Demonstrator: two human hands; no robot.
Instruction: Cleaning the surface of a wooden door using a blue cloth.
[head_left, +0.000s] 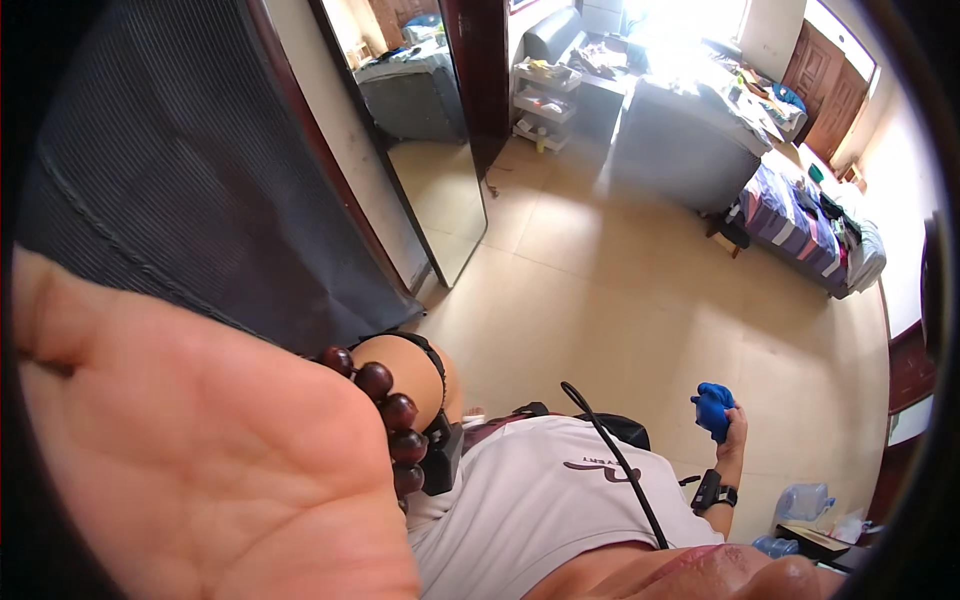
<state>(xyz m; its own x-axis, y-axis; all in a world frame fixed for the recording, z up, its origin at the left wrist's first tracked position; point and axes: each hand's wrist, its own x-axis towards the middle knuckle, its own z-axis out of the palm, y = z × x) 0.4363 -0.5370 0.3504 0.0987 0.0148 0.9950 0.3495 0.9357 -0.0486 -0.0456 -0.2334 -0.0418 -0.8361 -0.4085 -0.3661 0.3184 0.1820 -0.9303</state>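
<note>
My left hand (217, 442) is raised close to the camera at the left, its palm towards the lens. A bracelet of dark round beads (396, 412) hangs at its wrist. Its fingers run out of the picture, so whether they hold anything is hidden. At the right, out from my body, my right hand (736, 431) grips a crumpled blue item (712, 411), a cloth or a glove. A black device on a strap (709, 491) sits on that wrist. Between the hands lies my white T-shirt (540, 480), crossed by a black cable (615, 465).
A dark ribbed curtain (187, 172) hangs at the left beside a tall leaning mirror (431, 176). Ahead are a white tiered shelf (546, 105), a grey sofa (675, 142) and a bench with a striped cover (795, 217). A plastic water jug (804, 501) stands at the lower right.
</note>
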